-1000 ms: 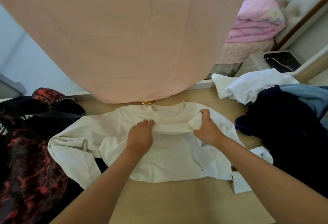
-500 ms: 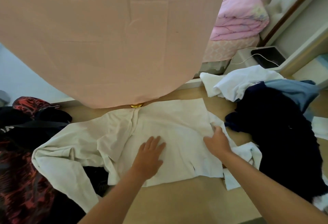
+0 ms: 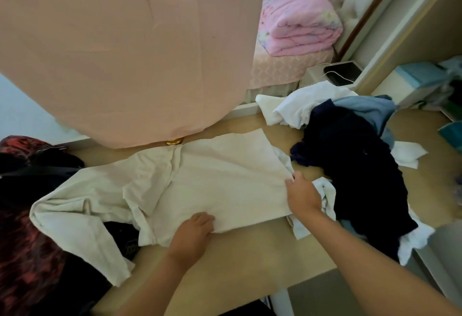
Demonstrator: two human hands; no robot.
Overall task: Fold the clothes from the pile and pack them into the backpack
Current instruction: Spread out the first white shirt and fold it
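Cream long-sleeved cotton top (image 3: pixel 220 178) flat on tan wooden table (image 3: pixel 237 260), L hand (image 3: pixel 192 230) gripping near hem, R hand (image 3: pixel 302 195) pinching folded R edge; risk: loose sleeve (image 3: pixel 75 228) draped L over black-red backpack (image 3: pixel 27 253) may drag, skewing fold w/ next tug

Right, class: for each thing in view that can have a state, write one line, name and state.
cream sweatshirt: laid flat on the table, partly folded, one sleeve out.
left hand: grips its near hem.
right hand: pinches its right edge.
clothes pile: unfolded, heaped.
backpack: lying under the sleeve.
pink quilt: folded.
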